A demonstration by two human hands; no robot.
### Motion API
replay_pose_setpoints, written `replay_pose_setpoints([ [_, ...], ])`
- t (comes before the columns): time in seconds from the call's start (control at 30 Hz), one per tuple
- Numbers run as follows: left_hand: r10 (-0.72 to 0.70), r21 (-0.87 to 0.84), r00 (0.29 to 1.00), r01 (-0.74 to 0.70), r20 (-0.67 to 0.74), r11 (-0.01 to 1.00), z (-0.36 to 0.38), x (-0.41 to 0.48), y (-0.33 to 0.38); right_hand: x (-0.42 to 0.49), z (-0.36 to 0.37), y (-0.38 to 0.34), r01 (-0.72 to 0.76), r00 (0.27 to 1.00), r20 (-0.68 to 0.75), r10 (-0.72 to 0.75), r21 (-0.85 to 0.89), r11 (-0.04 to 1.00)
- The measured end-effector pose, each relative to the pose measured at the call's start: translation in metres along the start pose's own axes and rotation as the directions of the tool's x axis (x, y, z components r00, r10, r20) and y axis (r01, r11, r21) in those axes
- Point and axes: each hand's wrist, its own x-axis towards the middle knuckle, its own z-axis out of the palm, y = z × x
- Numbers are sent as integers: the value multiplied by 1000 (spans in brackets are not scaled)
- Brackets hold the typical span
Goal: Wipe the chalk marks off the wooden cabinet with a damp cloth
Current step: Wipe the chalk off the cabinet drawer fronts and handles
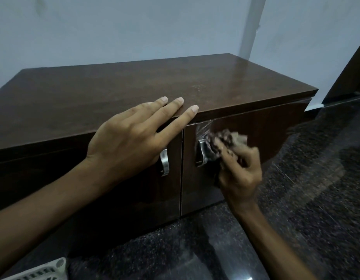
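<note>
A low dark wooden cabinet (pixel 114 91) with two doors and metal handles stands against the wall. My left hand (pixel 132 138) lies flat over the cabinet's front top edge, fingers spread, holding nothing. My right hand (pixel 239 170) grips a crumpled brownish cloth (pixel 229 138) and presses it against the right door, just beside the right handle (pixel 202 152). A whitish smeared chalk mark (pixel 203 127) shows on the right door just above the cloth. The hand and cloth are motion-blurred. The left handle (pixel 165 162) is partly hidden by my left hand.
The floor (pixel 296 209) is dark speckled polished stone. A pale wall (pixel 134 27) rises behind the cabinet, with a dark door frame (pixel 348 73) at the right. A white slotted plastic object (pixel 43 269) lies at the bottom left.
</note>
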Motion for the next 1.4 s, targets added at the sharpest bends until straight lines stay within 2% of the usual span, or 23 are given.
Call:
replay_pose_setpoints([
  [0.17, -17, -4, 1000, 17, 0, 1000, 4, -1, 1, -24, -10, 8, -118, 987, 115, 113, 39, 992],
  [0.3, -83, -43, 996, 82, -26, 996, 1, 2, 3, 17, -10, -7, -231, 973, 25, 230, 74, 970],
  [0.37, -115, -51, 993, 113, -32, 992, -2, 5, 4, 41, -7, -16, -132, 991, 9, 132, 58, 989],
  [0.43, -135, -57, 990, 133, -33, 989, -4, 6, 6, 58, -5, -23, 92, 995, 38, -92, 1, 996],
  [0.53, -138, -53, 990, 137, -20, 989, -5, 6, 7, 72, -7, -22, 343, 931, 139, -337, -24, 939],
  [0.67, -105, -22, 995, 105, 1, 994, -2, 3, 5, 85, -17, -9, 525, 818, 260, -512, 24, 851],
  [0.73, -85, -17, 996, 85, 5, 996, 0, 1, 4, 89, -20, -2, 543, 814, 249, -525, -1, 840],
  [0.83, -69, -27, 998, 69, 6, 997, 2, -1, 3, 73, -24, 14, 453, 879, 199, -433, -64, 889],
  [0.97, -73, -20, 997, 73, -1, 997, 3, -2, 3, 26, -27, 17, 163, 976, 167, -142, -118, 980],
  [1.13, -70, -2, 998, 70, 3, 998, 1, -1, 3, -26, -15, -2, -24, 971, 233, 53, -126, 992],
  [1.3, -121, -62, 992, 124, 39, 990, -7, 5, 5, 9, -11, -13, -197, 979, 63, 195, 25, 980],
  [1.4, -103, -156, 989, 119, 111, 981, -17, 20, -5, 33, -9, -12, -201, 980, 26, 200, 74, 977],
])
